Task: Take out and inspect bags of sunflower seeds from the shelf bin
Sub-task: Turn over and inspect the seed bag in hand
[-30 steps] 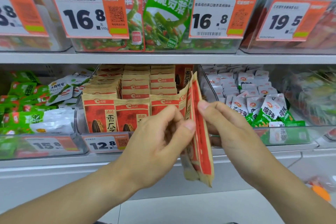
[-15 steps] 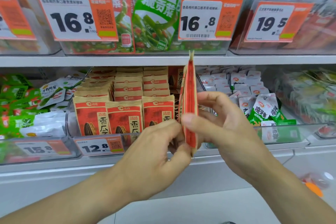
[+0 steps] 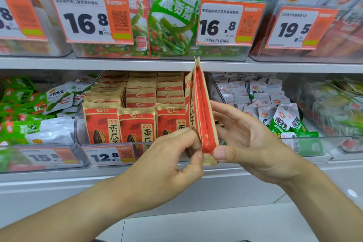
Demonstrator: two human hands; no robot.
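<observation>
- Both grips are closing on a small bundle of sunflower seed bags (image 3: 204, 116), which is standing upright and edge-on in front of the shelf bin (image 3: 78, 124), just past its right front corner.
- Right hand (image 3: 249, 139) is pinching the bundle low down, with the thumb pressing near the bottom seam and the fingers spreading flat behind the back face.
- Left hand (image 3: 172, 165) is curling round the front edges of the bags, with its thumb and fingertips picking at the lower corners as if to part them.
- Judging by this, the step in hand is the inspection itself: it would go best if the right hand is keeping a firm pinch as the anchor while the left is fanning the bags one at a time, so each face and seam is turning toward the eyes.
- Slack pressure at the bottom could let a slick bag slip out and drop to the floor.
- Both forearms are reaching up and inward from below, with the wrists meeting near the bin's price tag (image 3: 110, 156).
- More bags are standing in rows inside the bin.
</observation>
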